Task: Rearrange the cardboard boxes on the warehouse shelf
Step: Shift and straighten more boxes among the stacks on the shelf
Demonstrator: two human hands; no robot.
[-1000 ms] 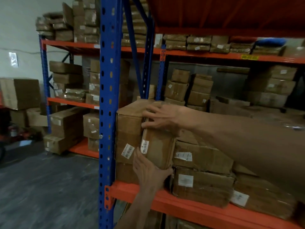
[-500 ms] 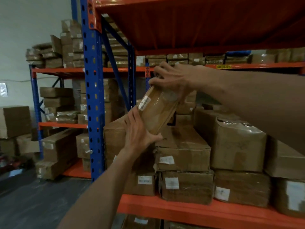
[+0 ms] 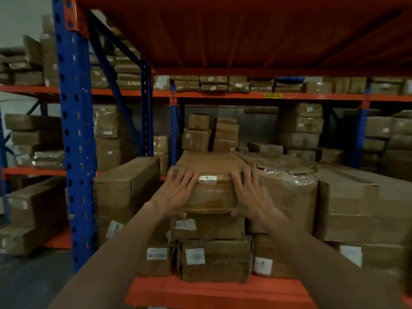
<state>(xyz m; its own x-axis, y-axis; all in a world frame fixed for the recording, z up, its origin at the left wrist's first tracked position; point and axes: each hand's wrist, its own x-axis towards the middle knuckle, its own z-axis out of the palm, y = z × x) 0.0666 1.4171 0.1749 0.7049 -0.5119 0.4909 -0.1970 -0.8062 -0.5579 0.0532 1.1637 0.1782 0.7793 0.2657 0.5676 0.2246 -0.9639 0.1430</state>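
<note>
Head view: your left hand [image 3: 178,192] and right hand [image 3: 249,195] lie flat on the near end of the top box [image 3: 211,186], one at each corner, fingers straight and spread, thumbs low against its front face; neither grip curls round anything. That box sits at the centre of the picture, topmost of a stack of three on the orange shelf [image 3: 223,291], with a white label [image 3: 207,179] between your hands. Under it lies the middle box [image 3: 209,227], and under that the bottom box [image 3: 214,260], both labelled on their fronts.

At 9 o'clock of the top box a long box [image 3: 127,181] lies on another stack, just beside your left hand. At 3 o'clock a film-wrapped box [image 3: 287,192] touches or nearly touches the right side of the top box; you cannot tell which. Further toward 3 o'clock stands a big plain box [image 3: 365,208]. At 12 o'clock, behind the top box, small boxes [image 3: 211,134] are piled on the shelf's far side. The blue upright [image 3: 74,130] stands well left at 9 o'clock, and the orange deck [image 3: 245,34] hangs overhead.
</note>
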